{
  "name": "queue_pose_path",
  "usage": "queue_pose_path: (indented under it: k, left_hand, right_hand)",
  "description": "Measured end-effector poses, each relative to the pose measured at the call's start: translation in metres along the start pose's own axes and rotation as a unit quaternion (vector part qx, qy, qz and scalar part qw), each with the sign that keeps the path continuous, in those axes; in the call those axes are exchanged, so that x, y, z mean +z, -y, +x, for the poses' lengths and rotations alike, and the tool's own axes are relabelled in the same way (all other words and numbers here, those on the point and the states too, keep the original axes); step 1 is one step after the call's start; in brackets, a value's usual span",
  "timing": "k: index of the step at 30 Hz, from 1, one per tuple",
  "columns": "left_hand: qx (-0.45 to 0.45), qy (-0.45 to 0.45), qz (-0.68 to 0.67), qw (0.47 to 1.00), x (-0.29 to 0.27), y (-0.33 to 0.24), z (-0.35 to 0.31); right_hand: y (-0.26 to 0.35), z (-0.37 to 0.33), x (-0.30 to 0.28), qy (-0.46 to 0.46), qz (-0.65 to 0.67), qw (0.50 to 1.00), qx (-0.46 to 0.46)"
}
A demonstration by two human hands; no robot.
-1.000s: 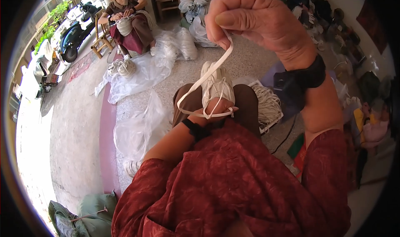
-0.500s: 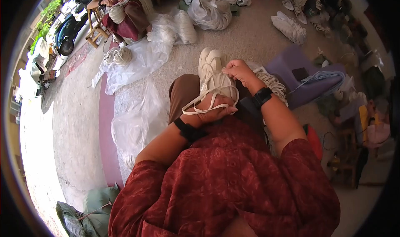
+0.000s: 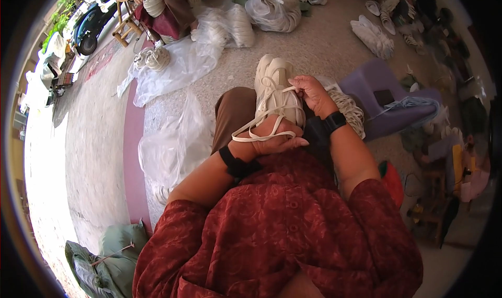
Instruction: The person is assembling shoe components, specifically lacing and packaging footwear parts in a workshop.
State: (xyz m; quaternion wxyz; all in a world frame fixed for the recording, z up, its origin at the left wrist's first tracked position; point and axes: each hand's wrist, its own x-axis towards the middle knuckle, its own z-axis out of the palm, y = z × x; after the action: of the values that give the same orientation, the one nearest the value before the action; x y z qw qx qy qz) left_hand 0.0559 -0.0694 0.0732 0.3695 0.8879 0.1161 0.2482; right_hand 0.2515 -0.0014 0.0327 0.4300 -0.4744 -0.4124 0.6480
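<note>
A pair of cream lace-up sneakers (image 3: pixel 274 70) rests toes-away over my lap, side by side. My left hand (image 3: pixel 277 136) is closed around the heel end of the shoes; its fingers are partly hidden there, and its thumb points right. A long flat cream shoelace (image 3: pixel 246 136) loops loosely over that hand and hangs out to the left. At the right edge of the lacing, my right hand (image 3: pixel 312 93) pinches a stretch of lace between thumb and forefinger, pulled out to the side of the shoe. Both wrists wear dark bands.
By my right knee lies a bundle of cream laces (image 3: pixel 346 109), beside a purple plastic stool (image 3: pixel 374 83) holding pale blue laces. Clear plastic sheeting (image 3: pixel 175 146) covers floor on the left. Bagged shoes (image 3: pixel 274 10) lie ahead. A seated co-worker (image 3: pixel 167 10) handles pale material at far left.
The view has shifted slightly, so the shoes sit further right. My right hand still pinches the lace, now drawn taut beside the lacing. The left hand keeps its hold.
</note>
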Motion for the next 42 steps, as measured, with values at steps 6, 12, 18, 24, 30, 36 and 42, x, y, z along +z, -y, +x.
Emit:
queue_pose_path:
  k: [6,12,18,24,30,36,42]
  left_hand:
    - [-0.054,-0.003,-0.057,0.997,0.000,-0.006,-0.001]
    - [-0.049,0.040,-0.038,0.997,0.001,-0.009,0.003]
    - [-0.111,0.026,-0.123,0.986,-0.005,-0.063,0.006]
    - [-0.072,0.009,-0.197,0.978,0.001,-0.103,-0.009]
    - [0.158,-0.083,-0.132,0.975,-0.019,-0.127,-0.014]
    - [0.308,-0.060,-0.211,0.926,-0.041,-0.162,-0.015]
    - [0.316,-0.054,-0.198,0.926,-0.046,-0.176,-0.021]
  right_hand:
    - [-0.014,0.006,-0.009,-0.008,0.082,0.996,-0.031]
    - [-0.004,0.016,-0.002,-0.052,-0.147,0.987,-0.047]
    - [0.008,0.027,0.037,-0.180,-0.542,0.821,0.012]
    - [0.008,0.027,0.038,-0.189,-0.529,0.827,0.004]
    - [-0.019,0.015,0.004,-0.116,-0.336,0.929,-0.100]
    - [-0.022,-0.087,0.031,-0.032,-0.363,0.873,-0.325]
    - [-0.006,-0.099,0.090,0.031,-0.368,0.791,-0.487]
